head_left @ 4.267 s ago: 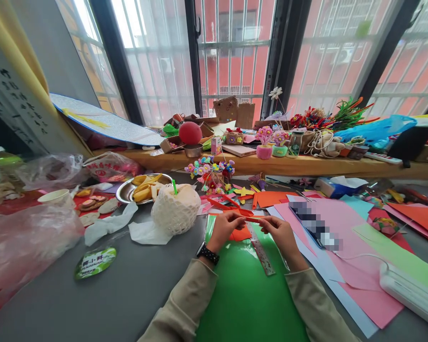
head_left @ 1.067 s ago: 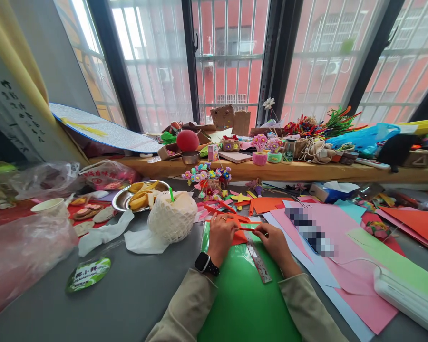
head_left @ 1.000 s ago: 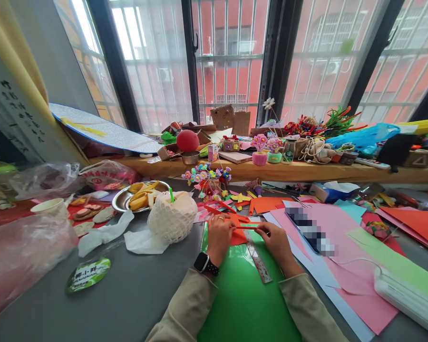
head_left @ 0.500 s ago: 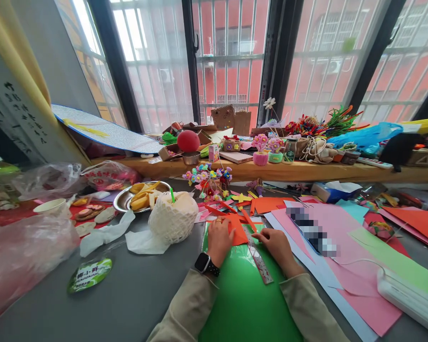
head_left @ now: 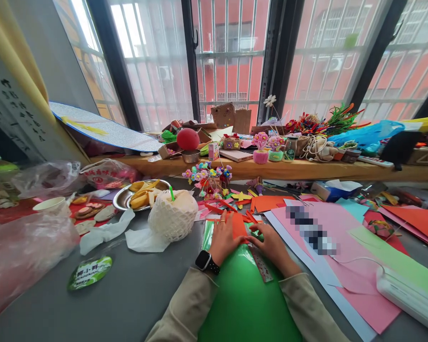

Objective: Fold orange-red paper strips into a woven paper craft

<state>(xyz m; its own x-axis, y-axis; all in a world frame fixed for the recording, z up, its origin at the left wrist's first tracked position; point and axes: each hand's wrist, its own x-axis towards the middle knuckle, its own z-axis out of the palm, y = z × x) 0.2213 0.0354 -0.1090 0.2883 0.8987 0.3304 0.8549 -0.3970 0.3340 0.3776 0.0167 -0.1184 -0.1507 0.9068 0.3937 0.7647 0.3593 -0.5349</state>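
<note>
My left hand point(head_left: 222, 236) lies with fingers stretched out on an orange paper piece point(head_left: 238, 224) at the far edge of a glossy green sheet point(head_left: 244, 294). A black watch sits on that wrist. My right hand point(head_left: 272, 245) is closed on the green sheet's far edge beside the orange piece. The sheet bows upward between my two hands. A metal ruler point(head_left: 263, 270) lies partly under the sheet's right side, below my right hand. Thin red-orange paper strips point(head_left: 217, 207) lie just beyond my fingers.
A net-wrapped white round object point(head_left: 173, 213) stands left of my hands, with a metal plate of yellow peels point(head_left: 142, 191) behind it. Pink, green and orange paper sheets point(head_left: 342, 237) spread to the right, with a white device point(head_left: 408, 292). A cluttered wooden sill point(head_left: 288, 166) runs along the window.
Both hands held a thin orange strip between them, then put it down. The left hand flattened on the orange piece, and the right hand took the green sheet's edge, which now bows up.
</note>
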